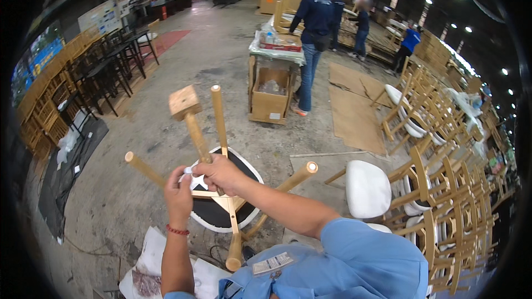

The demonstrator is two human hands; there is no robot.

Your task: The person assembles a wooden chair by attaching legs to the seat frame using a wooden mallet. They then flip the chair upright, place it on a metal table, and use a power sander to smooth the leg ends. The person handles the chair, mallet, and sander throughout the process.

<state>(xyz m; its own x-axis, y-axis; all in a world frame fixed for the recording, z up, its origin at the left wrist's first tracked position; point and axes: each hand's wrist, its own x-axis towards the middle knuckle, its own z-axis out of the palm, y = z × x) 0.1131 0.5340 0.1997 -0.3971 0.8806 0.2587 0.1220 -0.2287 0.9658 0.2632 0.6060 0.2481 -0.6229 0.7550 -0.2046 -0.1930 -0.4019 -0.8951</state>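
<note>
An upside-down chair with a round seat stands before me; its pale wooden legs [219,116] point up, and the black underside [216,218] has a white rim. My right hand [221,175] is closed round the handle of a wooden mallet, whose block-shaped head [185,103] is raised between two legs. Beside it, my left hand [178,191] pinches a small white piece [188,170] with its fingertips, close to the right hand's fingers. The piece is too small to make out exactly. White shows on the end of the right leg [311,167].
Stacked wooden chairs [426,177] with white seats crowd the right side. White sheeting [205,277] lies near my feet. Ahead stands a cart with a cardboard box [270,94], a person [313,19] beside it. Black stools [111,63] line the left.
</note>
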